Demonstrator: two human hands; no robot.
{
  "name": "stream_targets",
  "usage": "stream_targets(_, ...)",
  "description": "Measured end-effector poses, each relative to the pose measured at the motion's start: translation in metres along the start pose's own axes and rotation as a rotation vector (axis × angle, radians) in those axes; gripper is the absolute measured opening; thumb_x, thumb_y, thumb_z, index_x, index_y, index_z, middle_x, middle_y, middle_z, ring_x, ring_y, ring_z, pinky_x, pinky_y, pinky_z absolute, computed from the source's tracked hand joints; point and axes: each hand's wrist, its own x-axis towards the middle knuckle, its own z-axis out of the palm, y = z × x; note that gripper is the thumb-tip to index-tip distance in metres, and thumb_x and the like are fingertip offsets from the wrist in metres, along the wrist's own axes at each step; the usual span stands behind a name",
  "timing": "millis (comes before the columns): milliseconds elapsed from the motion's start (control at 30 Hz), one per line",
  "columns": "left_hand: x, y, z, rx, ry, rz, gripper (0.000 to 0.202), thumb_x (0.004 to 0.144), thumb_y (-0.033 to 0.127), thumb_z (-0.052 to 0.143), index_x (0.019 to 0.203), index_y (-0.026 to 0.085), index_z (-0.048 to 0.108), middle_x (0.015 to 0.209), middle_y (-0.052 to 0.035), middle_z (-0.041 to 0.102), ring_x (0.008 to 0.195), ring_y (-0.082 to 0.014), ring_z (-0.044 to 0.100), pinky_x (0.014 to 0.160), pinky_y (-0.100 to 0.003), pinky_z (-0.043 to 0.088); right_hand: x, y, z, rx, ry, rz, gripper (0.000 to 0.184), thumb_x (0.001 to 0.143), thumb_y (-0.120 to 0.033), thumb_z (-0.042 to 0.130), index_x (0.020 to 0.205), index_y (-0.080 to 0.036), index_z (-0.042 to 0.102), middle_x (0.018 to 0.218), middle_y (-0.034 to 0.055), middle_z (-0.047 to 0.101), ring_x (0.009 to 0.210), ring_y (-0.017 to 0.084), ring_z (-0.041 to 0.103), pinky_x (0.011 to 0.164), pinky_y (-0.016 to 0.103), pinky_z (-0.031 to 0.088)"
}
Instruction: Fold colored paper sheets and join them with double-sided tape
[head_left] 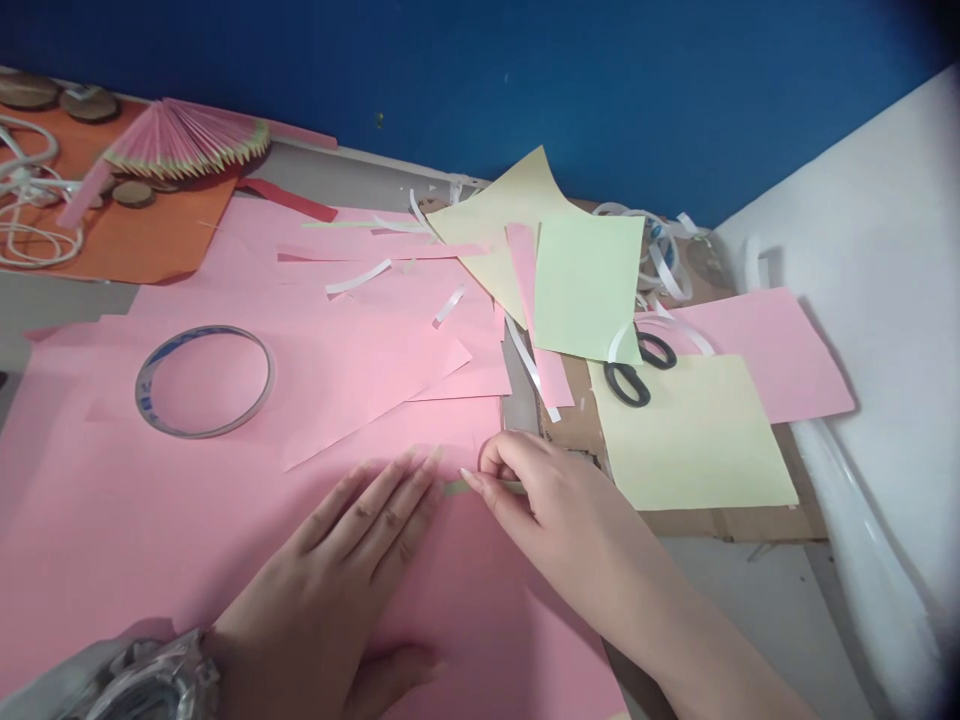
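My left hand (352, 540) lies flat on a large pink paper sheet (150, 560), its fingers stretched out and holding nothing. Just right of its fingertips, my right hand (547, 490) is closed in a pinch at the sheet's upper right edge. A narrow pale green strip (455, 488) runs between the two hands and shows again on the far side of my right fingers. My fingertips hide part of the strip. Above my left hand lies a smaller pink paper piece (360, 370) with a slanted lower edge. A tape ring (202, 435) rests on the pink paper to the left.
Black-handled scissors (628, 384) lie among green paper (589, 285) and pale yellow paper (697, 440) on cardboard at right. White strips (360, 278) are scattered behind. A pleated pink fan (187, 140) and white cable (30, 190) sit back left. A blue wall (480, 80) stands behind.
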Motion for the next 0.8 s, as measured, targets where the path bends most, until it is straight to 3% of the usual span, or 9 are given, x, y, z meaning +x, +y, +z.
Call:
stream_targets(467, -0.0007, -0.0004, 0.0001, -0.019, -0.001, -0.018, 0.08, 0.082, 0.062, 0.039, 0.141, 0.009, 0.031, 0.148, -0.0116, 0.029, 0.136, -0.0255, 0.024, 0.111, -0.036, 0.011, -0.0013, -0.0006, 0.0007, 0.015, 0.008, 0.004, 0.017, 0.089, -0.022, 0.047, 0.072, -0.021, 0.044, 0.072, -0.004, 0.054, 0.06, 0.012, 0.049, 0.052, 0.025, 0.033)
stream_targets(800, -0.0008, 0.0037, 0.0001, 0.005, 0.023, -0.037, 0.08, 0.08, 0.061, 0.043, 0.139, 0.008, 0.034, 0.147, -0.0148, 0.03, 0.134, -0.0275, 0.027, 0.111, -0.037, 0.009, -0.0077, -0.0013, 0.0088, -0.032, 0.116, -0.012, 0.013, 0.088, -0.024, 0.048, 0.075, -0.021, 0.049, 0.076, -0.002, 0.058, 0.064, 0.014, 0.053, 0.055, 0.026, 0.036)
